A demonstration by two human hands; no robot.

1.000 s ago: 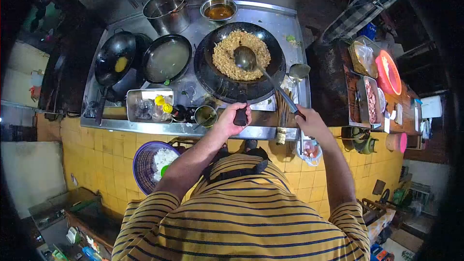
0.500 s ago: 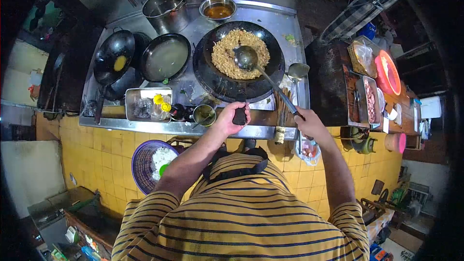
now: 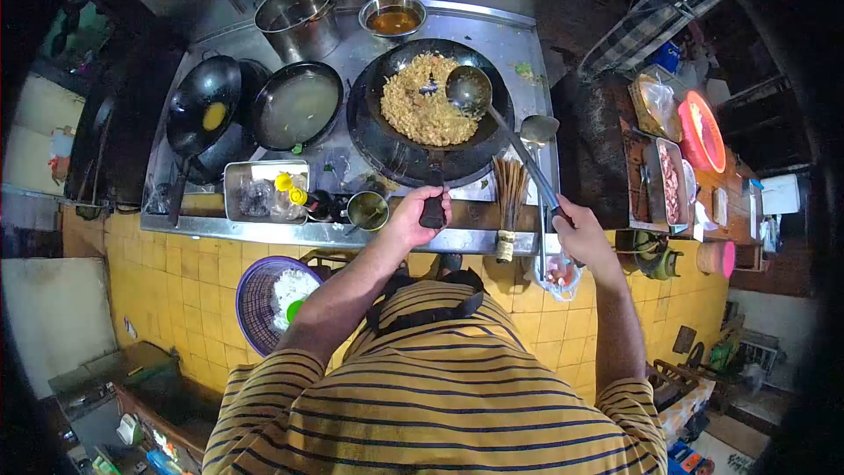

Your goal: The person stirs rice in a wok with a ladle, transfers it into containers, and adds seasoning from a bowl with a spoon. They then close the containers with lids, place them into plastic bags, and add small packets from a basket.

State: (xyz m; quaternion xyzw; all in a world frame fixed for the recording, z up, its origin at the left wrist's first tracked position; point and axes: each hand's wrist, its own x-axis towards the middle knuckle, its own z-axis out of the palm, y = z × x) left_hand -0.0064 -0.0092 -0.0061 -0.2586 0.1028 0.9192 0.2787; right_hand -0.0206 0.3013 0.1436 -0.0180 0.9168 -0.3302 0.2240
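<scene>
My left hand [image 3: 422, 215] is wrapped round the dark handle of a wok [image 3: 492, 127] on the stove. Brown fried rice [image 3: 418, 110] fills the wok's middle, with a small dark gap where the bottom shows through. In my right hand [image 3: 580, 233] is the long handle of a ladle [image 3: 469, 90]. The ladle's round bowl is at the right side of the rice, its underside hidden. Just left of my right hand, a bamboo brush [image 3: 508, 202] lies over the stove's front edge beside a wok spatula [image 3: 539, 129].
Left of the wok are a pan of cloudy liquid [image 3: 301, 110], another wok [image 3: 198, 97] and a steel tray [image 3: 264, 192]. Behind stand a tall pot [image 3: 299, 26] and a bowl of brown liquid [image 3: 393, 18]. Below sits a purple basket [image 3: 255, 303] holding white rice.
The ladle has moved right across the rice, from its middle to its right side. My right hand has shifted right and slightly down. My left hand keeps its grip on the wok handle.
</scene>
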